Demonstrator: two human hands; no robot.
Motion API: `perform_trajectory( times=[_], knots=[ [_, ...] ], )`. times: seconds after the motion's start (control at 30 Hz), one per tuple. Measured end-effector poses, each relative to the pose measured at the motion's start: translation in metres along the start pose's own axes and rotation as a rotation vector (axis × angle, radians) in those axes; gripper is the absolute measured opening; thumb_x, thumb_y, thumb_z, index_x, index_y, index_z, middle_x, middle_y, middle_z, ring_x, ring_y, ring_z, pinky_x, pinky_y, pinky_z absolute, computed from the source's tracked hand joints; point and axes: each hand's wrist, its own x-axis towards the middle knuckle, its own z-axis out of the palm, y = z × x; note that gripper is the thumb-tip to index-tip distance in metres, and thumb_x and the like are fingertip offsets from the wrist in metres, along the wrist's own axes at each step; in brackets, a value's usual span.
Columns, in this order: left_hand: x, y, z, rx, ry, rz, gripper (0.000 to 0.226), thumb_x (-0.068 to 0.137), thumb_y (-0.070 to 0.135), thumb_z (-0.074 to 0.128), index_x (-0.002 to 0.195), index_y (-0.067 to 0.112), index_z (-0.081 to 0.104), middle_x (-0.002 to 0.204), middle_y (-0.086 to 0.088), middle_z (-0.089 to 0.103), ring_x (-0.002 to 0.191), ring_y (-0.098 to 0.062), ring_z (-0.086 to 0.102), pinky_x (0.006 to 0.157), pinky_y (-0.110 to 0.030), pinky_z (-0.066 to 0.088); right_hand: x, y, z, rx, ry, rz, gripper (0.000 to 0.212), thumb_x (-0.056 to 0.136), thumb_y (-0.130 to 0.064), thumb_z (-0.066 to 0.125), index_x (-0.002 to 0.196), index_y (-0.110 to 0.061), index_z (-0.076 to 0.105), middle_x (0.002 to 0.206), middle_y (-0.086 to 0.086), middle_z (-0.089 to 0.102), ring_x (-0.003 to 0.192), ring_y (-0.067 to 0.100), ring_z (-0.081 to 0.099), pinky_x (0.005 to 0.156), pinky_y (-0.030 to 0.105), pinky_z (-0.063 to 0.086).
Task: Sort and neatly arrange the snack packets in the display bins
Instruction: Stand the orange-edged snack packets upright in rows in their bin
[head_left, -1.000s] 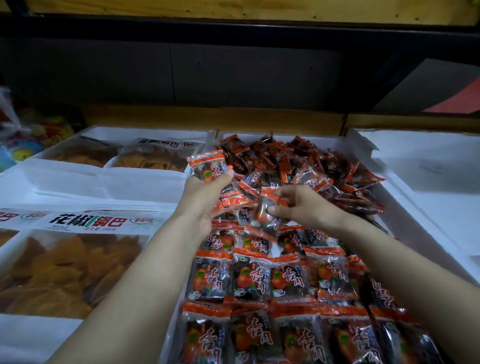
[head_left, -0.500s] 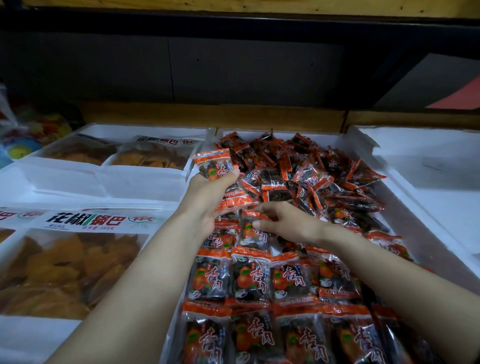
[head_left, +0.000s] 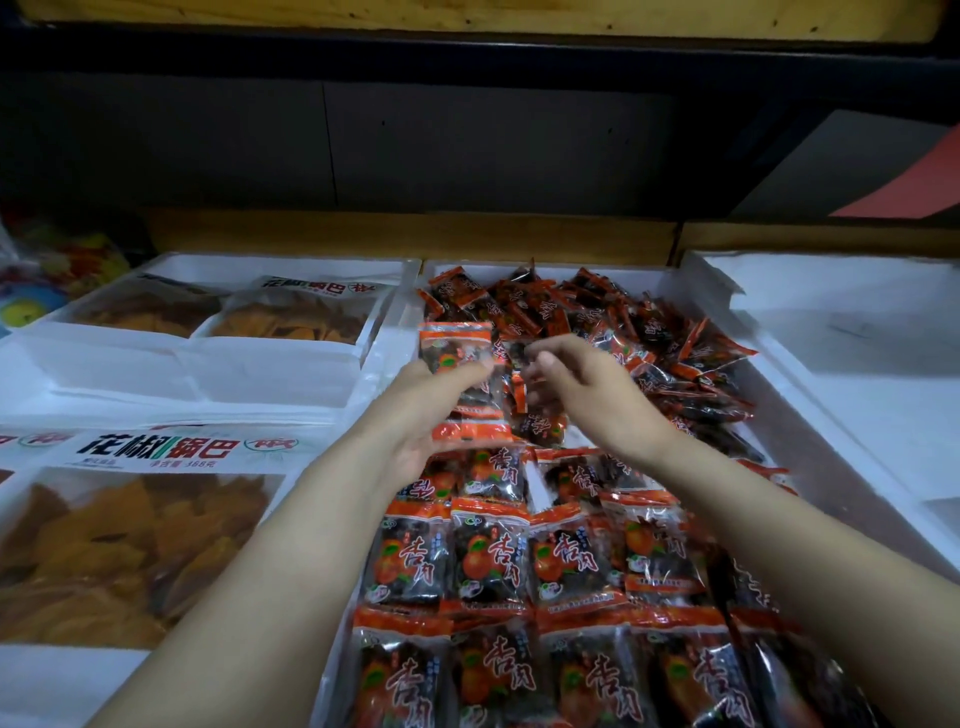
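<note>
Dozens of small packets fill the middle bin (head_left: 410, 322) in the head view: flat, overlapping rows (head_left: 519, 561) from 6 o'clock up to the centre, and a loose heap (head_left: 623, 332) toward 12 and 1 o'clock. The left hand (head_left: 431, 405) is closed round a short stack of packets (head_left: 457, 358), thumb across the front, with the top one standing above the fingers. The right hand (head_left: 587, 395) hovers just beside it at 3 o'clock, fingers half curled; motion blur hides whether it pinches a packet, so I cannot tell.

By their look the packets are light, soft and crinkly, with glossy film that likely slides. Gripping the flat faces, or the stiffer orange sealed strip at either end, should hold best; squeezing the middle may crush the fruit inside. Larger crisp bags (head_left: 130, 545) lie in the bins at 9 o'clock, and the bin (head_left: 857, 322) at 3 o'clock looks bare.
</note>
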Motion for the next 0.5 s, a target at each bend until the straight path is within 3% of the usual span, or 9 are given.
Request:
perform_trajectory(
  times=[0.1,0.27,0.4,0.5],
  knots=[
    [-0.003,-0.003,0.005,0.129,-0.126,-0.005,0.015,0.089,0.023,0.068,0.103,0.023,0.063,0.104,-0.008,0.073,0.098,-0.025,0.068,0.087,-0.042,0.055,0.0,-0.008,-0.007,0.164,-0.078,-0.019,0.01,0.097,-0.025,0.047,0.1,-0.024,0.057,0.088,-0.003,0.064,0.077,0.014,0.061,0.076,0.034,0.052],
    [-0.006,-0.004,0.009,0.229,-0.189,0.032,0.03,0.082,0.018,0.074,0.11,0.025,0.066,0.105,-0.005,0.073,0.098,-0.021,0.068,0.091,-0.042,0.054,-0.004,-0.01,-0.017,0.152,-0.184,0.042,0.016,0.088,-0.02,0.062,0.088,-0.005,0.062,0.068,0.002,0.061,0.057,0.007,0.057,0.059,0.02,0.049],
    [-0.004,-0.003,0.009,0.213,-0.129,0.017,0.035,0.083,0.032,0.072,0.114,0.021,0.06,0.108,-0.004,0.072,0.1,-0.021,0.067,0.091,-0.041,0.052,0.0,-0.011,-0.028,0.307,-0.12,0.158,0.01,0.091,-0.015,0.058,0.083,-0.008,0.059,0.076,0.009,0.065,0.056,0.008,0.059,0.051,0.016,0.049],
    [-0.002,-0.002,0.005,0.14,-0.02,0.015,0.018,0.091,0.027,0.064,0.107,0.019,0.061,0.11,-0.007,0.07,0.104,-0.023,0.064,0.081,-0.036,0.049,0.005,-0.003,-0.045,0.356,0.011,0.228,0.008,0.094,-0.013,0.054,0.089,-0.007,0.054,0.081,0.012,0.065,0.061,0.011,0.061,0.052,0.016,0.052]
  ],
)
